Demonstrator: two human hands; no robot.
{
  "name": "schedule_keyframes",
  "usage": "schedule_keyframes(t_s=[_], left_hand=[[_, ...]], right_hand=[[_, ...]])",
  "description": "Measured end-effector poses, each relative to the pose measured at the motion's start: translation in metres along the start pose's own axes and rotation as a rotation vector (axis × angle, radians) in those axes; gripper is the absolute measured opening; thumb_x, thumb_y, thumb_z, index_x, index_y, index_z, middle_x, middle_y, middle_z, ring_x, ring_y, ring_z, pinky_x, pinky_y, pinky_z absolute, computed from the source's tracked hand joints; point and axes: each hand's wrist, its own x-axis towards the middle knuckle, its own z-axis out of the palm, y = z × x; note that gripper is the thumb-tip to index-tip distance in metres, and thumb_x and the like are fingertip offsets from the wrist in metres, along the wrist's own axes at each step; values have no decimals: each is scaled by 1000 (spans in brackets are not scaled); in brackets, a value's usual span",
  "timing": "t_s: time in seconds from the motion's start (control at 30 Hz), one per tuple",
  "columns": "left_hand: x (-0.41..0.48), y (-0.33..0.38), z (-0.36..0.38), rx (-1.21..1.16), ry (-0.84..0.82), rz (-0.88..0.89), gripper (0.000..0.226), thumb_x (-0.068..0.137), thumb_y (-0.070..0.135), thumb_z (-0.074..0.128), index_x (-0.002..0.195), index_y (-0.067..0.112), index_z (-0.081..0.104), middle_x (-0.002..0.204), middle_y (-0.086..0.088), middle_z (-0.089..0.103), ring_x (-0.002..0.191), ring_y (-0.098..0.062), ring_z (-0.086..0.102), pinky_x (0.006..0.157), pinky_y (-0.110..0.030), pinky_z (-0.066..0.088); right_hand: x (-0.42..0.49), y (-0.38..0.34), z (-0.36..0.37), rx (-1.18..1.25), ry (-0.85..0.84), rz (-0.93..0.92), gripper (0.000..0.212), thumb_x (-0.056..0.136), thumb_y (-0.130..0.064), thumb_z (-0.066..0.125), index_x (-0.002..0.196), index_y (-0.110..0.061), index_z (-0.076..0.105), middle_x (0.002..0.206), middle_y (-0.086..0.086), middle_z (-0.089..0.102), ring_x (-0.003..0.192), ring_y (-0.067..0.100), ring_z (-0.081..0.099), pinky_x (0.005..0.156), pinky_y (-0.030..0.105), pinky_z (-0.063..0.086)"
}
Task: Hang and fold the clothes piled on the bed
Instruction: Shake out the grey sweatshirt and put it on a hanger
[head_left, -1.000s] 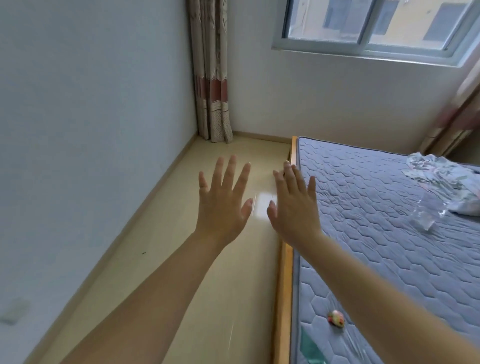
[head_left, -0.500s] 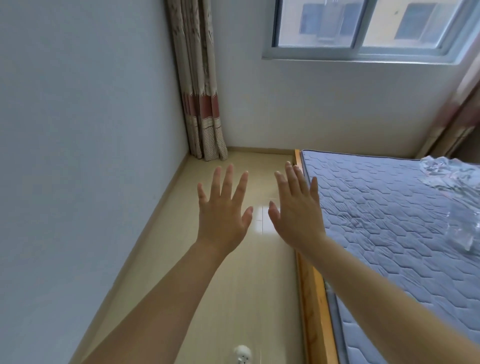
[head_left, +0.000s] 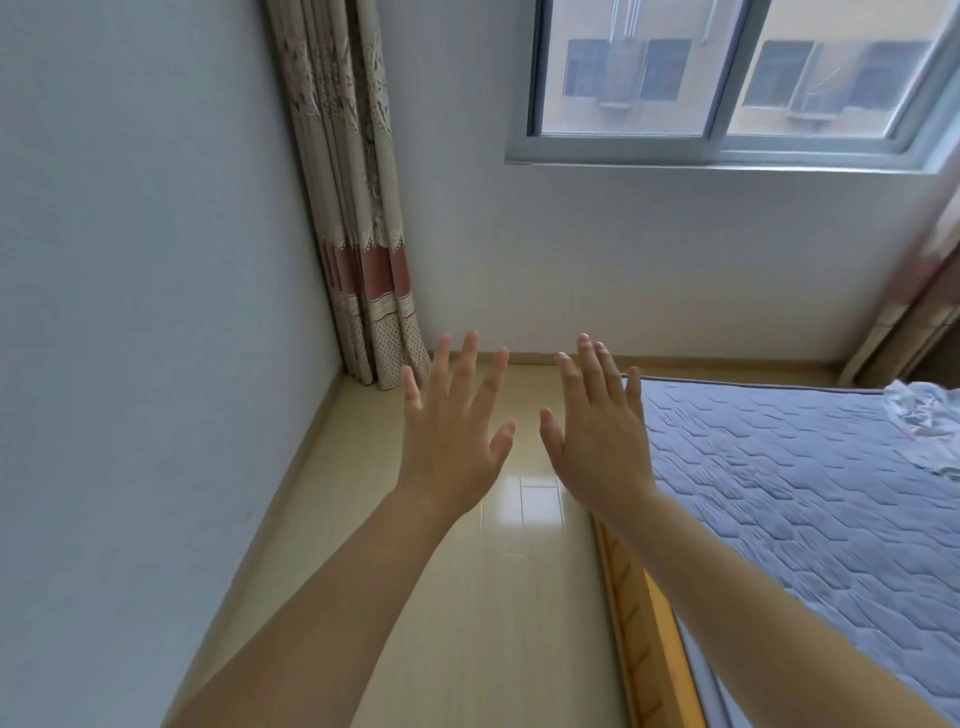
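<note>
Holding both hands out flat, nothing in either grip.
The left hand (head_left: 449, 441) and right hand (head_left: 597, 447) should turn toward the clothes (head_left: 930, 415) on the bed (head_left: 779, 493).

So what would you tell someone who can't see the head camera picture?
Two bare hands, the left hand and the right hand, are held out open with fingers spread, holding nothing, above a shiny floor. A blue quilted mattress lies to the right with crumpled clothes at its far edge, under a window and beside a curtain.
</note>
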Motion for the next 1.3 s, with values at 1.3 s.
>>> schedule_keyframes(t_s=[1.3], left_hand=[[954,14,536,-287,-156,544,74,96,49,32,147,33,-18,159,0,-18,142,-21,-25,109,-51,-16]], right_hand=[[724,475,499,-258,38,519,57,90,-38,34,137,-6,41,148,20,37,137,35,36,108,58,24]])
